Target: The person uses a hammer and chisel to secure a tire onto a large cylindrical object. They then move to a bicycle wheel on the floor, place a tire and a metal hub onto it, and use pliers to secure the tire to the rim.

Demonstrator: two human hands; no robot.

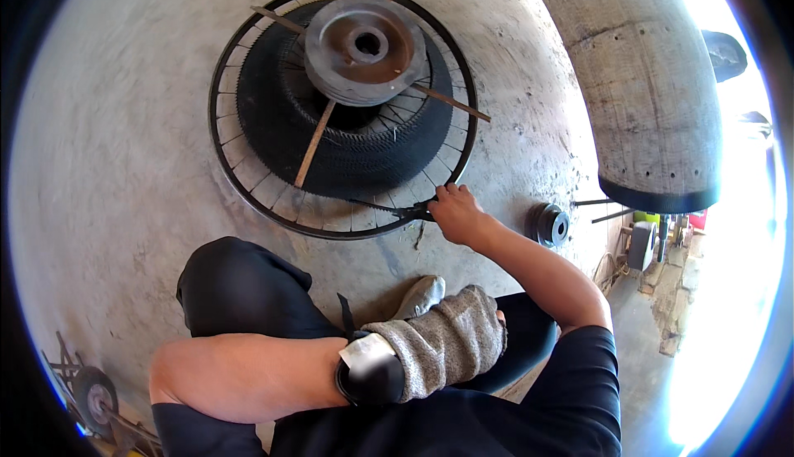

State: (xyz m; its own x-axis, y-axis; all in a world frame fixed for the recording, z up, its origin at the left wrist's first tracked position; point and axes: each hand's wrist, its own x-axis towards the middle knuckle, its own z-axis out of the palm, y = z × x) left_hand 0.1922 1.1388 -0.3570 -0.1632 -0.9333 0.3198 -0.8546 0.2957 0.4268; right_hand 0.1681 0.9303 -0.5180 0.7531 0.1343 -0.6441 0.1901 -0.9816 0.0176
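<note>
In front of me a spoked wheel-like reel (217, 118) lies flat on the floor. On it sits a coil of black toothed strip (356, 163). A heavy grooved metal pulley (331, 43) rests on top of the coil, over several crossed rusty bars (314, 144). My right hand (455, 211) reaches to the reel's near right rim, its fingers closed around the loose end of the black strip. My left forearm crosses my lap, and my left hand (451, 345) is covered by a thick grey knitted sleeve. Its fingers are mostly hidden near my right knee.
A smaller dark pulley (549, 224) stands on the floor right of my right hand. A large pale cylinder (645, 85) with a dark lower edge looms at the upper right, with machine parts (642, 245) below it. A wheeled cart (95, 399) shows at lower left.
</note>
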